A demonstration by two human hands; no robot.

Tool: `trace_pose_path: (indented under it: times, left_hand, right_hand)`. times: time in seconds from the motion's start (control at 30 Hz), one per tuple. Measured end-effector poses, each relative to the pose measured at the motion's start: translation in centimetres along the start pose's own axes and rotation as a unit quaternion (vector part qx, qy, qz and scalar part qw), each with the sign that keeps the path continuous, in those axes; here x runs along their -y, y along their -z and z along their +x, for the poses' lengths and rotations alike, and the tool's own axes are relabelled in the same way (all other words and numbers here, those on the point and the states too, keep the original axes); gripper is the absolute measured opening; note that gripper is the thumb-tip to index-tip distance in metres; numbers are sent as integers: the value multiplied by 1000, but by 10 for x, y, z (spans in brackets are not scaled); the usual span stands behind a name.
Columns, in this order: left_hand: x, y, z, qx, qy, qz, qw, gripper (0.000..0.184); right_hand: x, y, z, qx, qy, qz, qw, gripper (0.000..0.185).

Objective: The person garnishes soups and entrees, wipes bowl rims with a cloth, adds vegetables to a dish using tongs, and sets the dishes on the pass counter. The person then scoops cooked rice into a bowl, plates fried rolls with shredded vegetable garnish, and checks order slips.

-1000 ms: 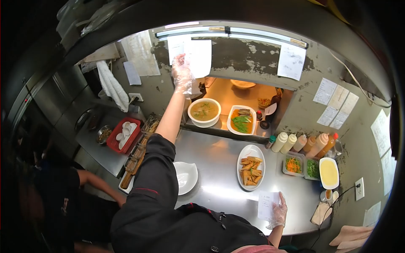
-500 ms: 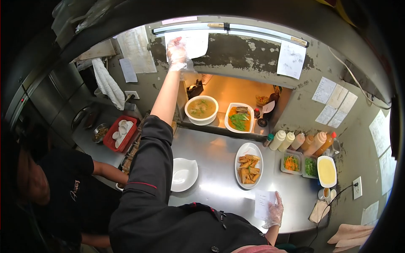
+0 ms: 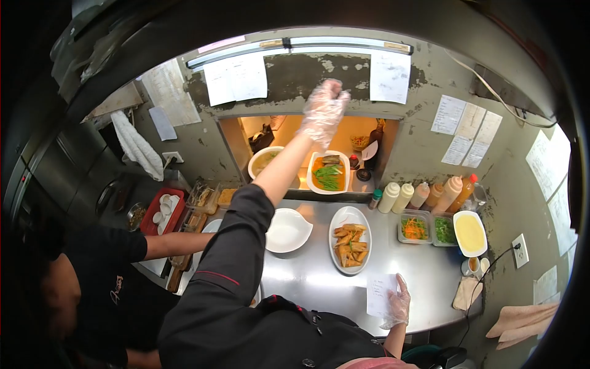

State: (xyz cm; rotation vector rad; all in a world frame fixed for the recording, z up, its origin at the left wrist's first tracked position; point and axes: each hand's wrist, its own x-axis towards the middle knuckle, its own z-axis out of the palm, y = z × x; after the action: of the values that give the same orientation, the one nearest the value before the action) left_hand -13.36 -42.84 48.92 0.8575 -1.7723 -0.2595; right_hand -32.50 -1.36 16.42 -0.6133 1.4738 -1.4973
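Observation:
My left hand [image 3: 327,109], in a clear plastic glove, is raised in front of the wall above the serving window. It is between two sets of papers hung on a metal rail, nearest the right-hand paper [image 3: 389,75]. Its fingers look bent, but blur hides whether they are closed. My right hand [image 3: 398,302], gloved too, grips a white paper slip [image 3: 380,294] with writing over the counter. Ahead of the slip, an oval plate of fried rolls [image 3: 350,245] rests on the steel counter. An empty white dish [image 3: 289,230] stands left of it.
In the window are a soup bowl [image 3: 255,165], partly behind my arm, and a square dish [image 3: 330,174] with greens. Squeeze bottles [image 3: 405,198] and vegetable tubs [image 3: 415,227] line the right back. At left, a co-worker's arm [image 3: 178,243] reaches over the counter near a red bin [image 3: 151,220].
My left hand has moved right, away from the left-hand papers on the rail. The view has shifted, and the co-worker's arm reaches farther over the counter. My right hand still holds the slip.

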Motion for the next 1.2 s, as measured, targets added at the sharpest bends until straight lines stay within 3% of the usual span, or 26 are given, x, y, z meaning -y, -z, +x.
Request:
trace_pose_path:
  times: [0.07, 0.17, 0.2, 0.3, 0.33, 0.47, 0.57, 0.63, 0.7, 0.77, 0.83, 0.97, 1.0, 1.2]
  left_hand:
    - [-18, -29, 12, 45, 69, -57, 995, 38]
    - [-33, -69, 39, -6, 105, -138, 985, 41]
    - [-37, -78, 47, -36, 89, -111, 989, 40]
    - [-50, -89, 66, -69, 20, -212, 975, 38]
    - [-51, -88, 65, -69, 36, -259, 963, 37]
    - [-34, -51, 32, -84, -35, -271, 958, 29]
    - [-5, 3, -2, -125, -29, -151, 980, 37]
    - [33, 39, -11, -153, -62, -156, 974, 38]
    - [82, 74, -9, -171, 0, -196, 966, 41]
    - [87, 114, -9, -167, 50, -204, 963, 41]
    - [77, 142, -4, -175, 27, -144, 974, 40]
    - [92, 163, 20, -173, -15, -9, 985, 39]
    - [84, 164, 23, -157, 29, -30, 987, 38]
    - [83, 157, 48, -156, 21, 25, 987, 35]
  right_hand:
    - [0, 0, -1, -13, 4, 1, 1000, 60]
    - [6, -1, -7, -38, -8, -33, 999, 60]
    - [6, -1, -9, -46, -17, -50, 998, 59]
    - [-15, 4, -9, -37, 5, -30, 999, 59]
    - [-21, 7, -8, -32, 1, -31, 999, 59]
    - [-18, 0, -3, -25, -26, -31, 999, 61]
    - [-16, -1, 2, -6, -33, -5, 999, 61]
    - [-16, -2, 2, 3, -34, 2, 999, 62]
    - [-13, -2, 2, 4, -40, -13, 999, 62]
    - [-21, 1, 8, 5, -29, -45, 999, 61]
    - [-19, -2, 13, 9, -29, -64, 997, 61]
    - [-9, -12, 18, 16, -38, -65, 997, 62]
    - [-7, -15, 18, 16, -35, -63, 997, 63]
    - [-4, -15, 8, 17, -50, -23, 998, 62]
